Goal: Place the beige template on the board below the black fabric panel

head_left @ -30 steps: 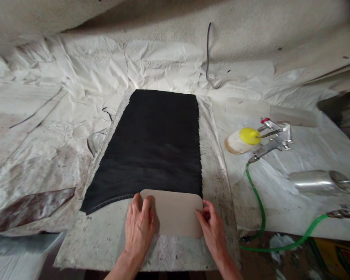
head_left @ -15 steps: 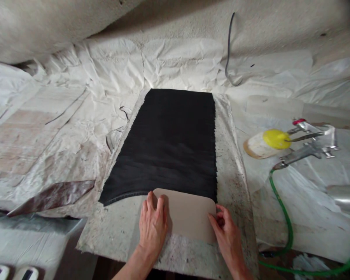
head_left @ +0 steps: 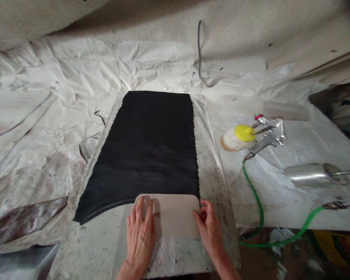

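L hand [head_left: 141, 229] lies palm down over the L end of a beige card [head_left: 176, 216], knuckles up, fingers slightly bent and a bit apart, longest fingertips up by the card's far L corner. R hand [head_left: 208, 221] is at the opp. end, turned in toward the card: thumb tip at the R edge, other fingers curled just beside that edge. Can't tell from here if thumb & forefinger are clamped on it or only touching. R forearm slants off to the R. Card's flat on a grubby grey board [head_left: 87, 249], its far edge right up against the near end of some black material [head_left: 148, 147], toward the R side.

Hard to make out: card's L end is under the L hand, L thumb is hard to pick out, R palm's mostly hidden, & both forearms are cut off at the bottom. Black stuff's so dark I can't tell if it's one sheet or lots of strips, tho the sides are jagged. Over on the R, a spray gun [head_left: 264, 144] w/ a yellow lid [head_left: 245, 133] & green hose [head_left: 255, 194]; beyond it a metal can [head_left: 306, 175], fittings running out of view.
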Action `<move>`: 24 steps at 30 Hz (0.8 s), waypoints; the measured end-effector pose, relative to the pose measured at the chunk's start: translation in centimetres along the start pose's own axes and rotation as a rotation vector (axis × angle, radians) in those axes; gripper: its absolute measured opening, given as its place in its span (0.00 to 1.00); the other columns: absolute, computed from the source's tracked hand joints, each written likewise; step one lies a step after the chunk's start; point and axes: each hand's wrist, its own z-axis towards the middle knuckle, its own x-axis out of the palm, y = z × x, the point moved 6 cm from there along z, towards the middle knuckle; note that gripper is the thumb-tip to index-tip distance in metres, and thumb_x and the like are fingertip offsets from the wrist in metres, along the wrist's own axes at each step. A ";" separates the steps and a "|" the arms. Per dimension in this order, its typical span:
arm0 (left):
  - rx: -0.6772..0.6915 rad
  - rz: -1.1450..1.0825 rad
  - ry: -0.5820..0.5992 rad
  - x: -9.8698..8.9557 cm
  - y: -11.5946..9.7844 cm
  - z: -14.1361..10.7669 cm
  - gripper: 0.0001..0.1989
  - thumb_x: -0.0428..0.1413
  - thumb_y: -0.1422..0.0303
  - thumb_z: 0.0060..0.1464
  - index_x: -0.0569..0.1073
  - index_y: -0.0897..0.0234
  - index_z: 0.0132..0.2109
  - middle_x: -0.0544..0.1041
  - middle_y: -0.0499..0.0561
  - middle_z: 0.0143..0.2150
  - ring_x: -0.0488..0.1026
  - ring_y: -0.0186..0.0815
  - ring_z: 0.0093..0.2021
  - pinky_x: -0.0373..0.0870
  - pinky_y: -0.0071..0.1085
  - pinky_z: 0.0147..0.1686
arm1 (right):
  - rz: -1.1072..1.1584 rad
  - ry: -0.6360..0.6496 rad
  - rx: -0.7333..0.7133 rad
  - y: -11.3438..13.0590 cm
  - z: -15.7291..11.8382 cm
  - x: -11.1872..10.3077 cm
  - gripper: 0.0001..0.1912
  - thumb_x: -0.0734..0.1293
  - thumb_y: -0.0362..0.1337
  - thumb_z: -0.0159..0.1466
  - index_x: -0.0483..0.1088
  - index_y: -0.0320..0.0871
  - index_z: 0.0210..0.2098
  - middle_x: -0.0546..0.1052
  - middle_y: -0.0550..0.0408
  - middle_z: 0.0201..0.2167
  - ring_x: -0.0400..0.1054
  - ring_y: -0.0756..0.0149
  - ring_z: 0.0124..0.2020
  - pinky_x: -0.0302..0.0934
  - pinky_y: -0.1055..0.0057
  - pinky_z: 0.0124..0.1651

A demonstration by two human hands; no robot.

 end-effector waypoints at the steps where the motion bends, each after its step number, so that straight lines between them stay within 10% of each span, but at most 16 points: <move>1: 0.061 -0.033 0.002 0.2 -0.5 -0.1 0.23 0.46 0.79 0.56 0.64 0.61 0.58 0.62 0.59 0.58 0.62 0.44 0.53 0.66 0.40 0.47 | -0.016 -0.011 -0.006 0.1 -0.1 -0.1 0.16 0.61 0.44 0.61 0.60 0.45 0.46 0.71 0.57 0.30 0.68 0.65 0.29 0.60 0.68 0.34; 8: 0.206 -0.053 0.133 0.9 -4.4 -0.3 0.27 0.54 0.67 0.56 0.60 0.39 0.60 0.62 0.54 0.56 0.59 0.49 0.55 0.64 0.46 0.48 | -0.138 0.018 -0.024 0.6 0.1 -0.4 0.05 0.59 0.36 0.63 0.60 0.47 0.39 0.71 0.55 0.35 0.68 0.62 0.36 0.59 0.67 0.38; 17: 0.207 0.077 0.089 1.2 -6.3 -0.8 0.26 0.54 0.69 0.55 0.63 0.36 0.57 0.61 0.53 0.56 0.59 0.50 0.55 0.62 0.49 0.50 | -0.427 -0.056 -0.020 2.9 -0.2 -2.1 0.09 0.60 0.26 0.59 0.66 0.46 0.35 0.69 0.50 0.36 0.67 0.58 0.38 0.61 0.66 0.38; 21: 0.237 0.149 0.029 1.2 -7.2 -1.0 0.25 0.53 0.73 0.54 0.67 0.37 0.55 0.63 0.54 0.54 0.61 0.50 0.54 0.62 0.49 0.51 | -0.238 -0.143 -0.104 2.3 1.9 -6.6 0.08 0.61 0.29 0.58 0.68 0.47 0.34 0.69 0.52 0.37 0.66 0.61 0.40 0.62 0.65 0.44; 24: 0.242 0.204 -0.004 1.1 -7.9 -1.0 0.25 0.53 0.75 0.52 0.70 0.39 0.53 0.66 0.55 0.53 0.62 0.51 0.53 0.63 0.48 0.51 | -0.018 -0.325 -0.107 -0.4 6.7 -13.9 0.10 0.61 0.38 0.60 0.67 0.45 0.41 0.70 0.50 0.41 0.66 0.61 0.39 0.63 0.62 0.44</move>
